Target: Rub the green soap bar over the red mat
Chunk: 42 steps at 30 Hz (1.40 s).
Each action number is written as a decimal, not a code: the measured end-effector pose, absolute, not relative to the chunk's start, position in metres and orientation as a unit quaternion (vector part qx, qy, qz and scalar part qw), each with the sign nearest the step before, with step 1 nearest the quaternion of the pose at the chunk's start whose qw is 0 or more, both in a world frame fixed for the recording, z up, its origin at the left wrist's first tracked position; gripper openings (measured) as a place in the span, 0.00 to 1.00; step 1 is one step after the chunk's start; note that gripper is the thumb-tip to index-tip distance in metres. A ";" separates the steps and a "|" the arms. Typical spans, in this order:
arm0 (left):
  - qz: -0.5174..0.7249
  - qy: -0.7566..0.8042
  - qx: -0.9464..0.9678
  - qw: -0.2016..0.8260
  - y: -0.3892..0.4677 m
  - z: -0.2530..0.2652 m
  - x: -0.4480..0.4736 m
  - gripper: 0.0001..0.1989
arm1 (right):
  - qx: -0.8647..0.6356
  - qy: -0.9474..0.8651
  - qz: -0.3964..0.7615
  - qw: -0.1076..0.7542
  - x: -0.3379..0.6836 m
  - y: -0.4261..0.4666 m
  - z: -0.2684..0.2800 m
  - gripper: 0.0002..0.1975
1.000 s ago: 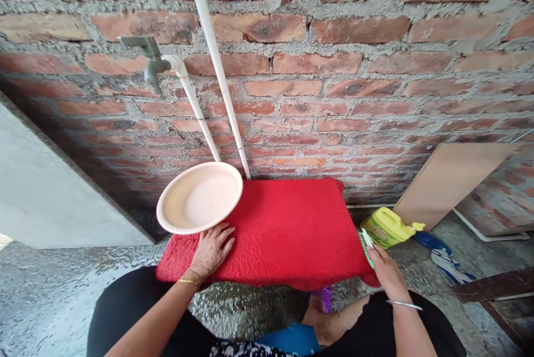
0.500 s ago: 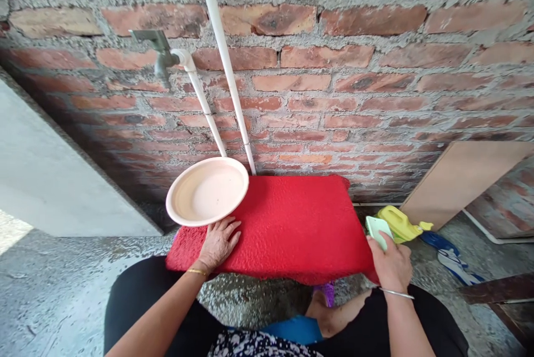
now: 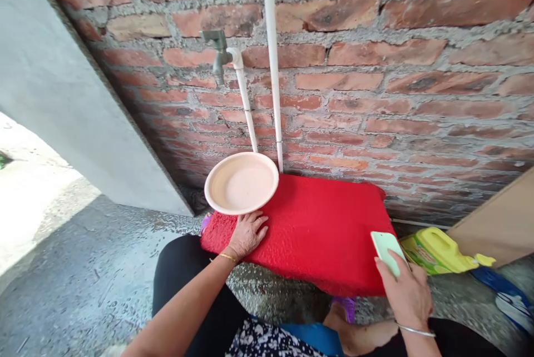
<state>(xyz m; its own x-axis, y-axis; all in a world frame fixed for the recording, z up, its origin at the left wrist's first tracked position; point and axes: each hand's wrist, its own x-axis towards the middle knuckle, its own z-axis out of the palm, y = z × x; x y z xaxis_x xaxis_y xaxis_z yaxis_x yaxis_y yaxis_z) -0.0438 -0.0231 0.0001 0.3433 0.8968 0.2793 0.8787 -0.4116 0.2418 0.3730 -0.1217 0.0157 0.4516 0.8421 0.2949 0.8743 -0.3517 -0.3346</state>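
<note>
A wet red cloth or mat (image 3: 325, 229) lies draped over a low support in front of me. My left hand (image 3: 246, 234) rests flat on its left part, fingers spread, their tips close to the rim of a pale pink basin (image 3: 242, 183). The basin sits on the mat's back left corner. At the mat's right end, my right hand (image 3: 406, 290) is closed round what looks like a pale green scrub brush (image 3: 384, 248). Its flat back faces up, and its underside is hidden.
A tap (image 3: 219, 56) on a white pipe (image 3: 246, 101) stands against the brick wall (image 3: 342, 90). A yellow jug (image 3: 438, 251) and blue slippers (image 3: 513, 301) lie right. A grey slab (image 3: 104, 101) leans left. The concrete floor (image 3: 104, 268) is wet.
The view has swung left, so the scene sits further right. My right hand has lifted the brush inward, over the mat's right edge. My left hand stays on the mat.
</note>
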 end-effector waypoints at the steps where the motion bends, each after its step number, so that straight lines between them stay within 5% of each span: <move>1: 0.188 0.542 0.819 0.027 -0.023 0.001 -0.043 0.15 | -0.818 -0.523 -0.027 0.238 0.370 -0.121 0.017 0.29; 5: 0.195 0.544 0.815 0.041 -0.023 0.003 -0.043 0.15 | -0.702 -0.653 0.045 0.280 0.303 -0.121 0.018 0.25; 11: 0.205 0.541 0.814 0.048 -0.024 0.007 -0.042 0.14 | -0.558 -0.800 0.064 0.213 0.193 -0.121 0.020 0.17; 19: 0.211 0.546 0.808 0.063 -0.023 0.005 -0.042 0.15 | -0.660 -0.719 0.023 0.215 0.263 -0.118 0.012 0.22; 28: 0.220 0.541 0.810 0.056 -0.022 0.000 -0.044 0.14 | -0.527 -0.821 0.062 0.211 0.168 -0.118 0.021 0.18; 37: 0.220 0.541 0.810 0.057 -0.023 0.002 -0.044 0.14 | -0.715 -0.660 0.029 0.228 0.299 -0.106 0.005 0.27; 42: 0.216 0.543 0.810 0.051 -0.022 0.001 -0.044 0.14 | -0.662 -0.709 0.023 0.242 0.243 -0.100 0.018 0.23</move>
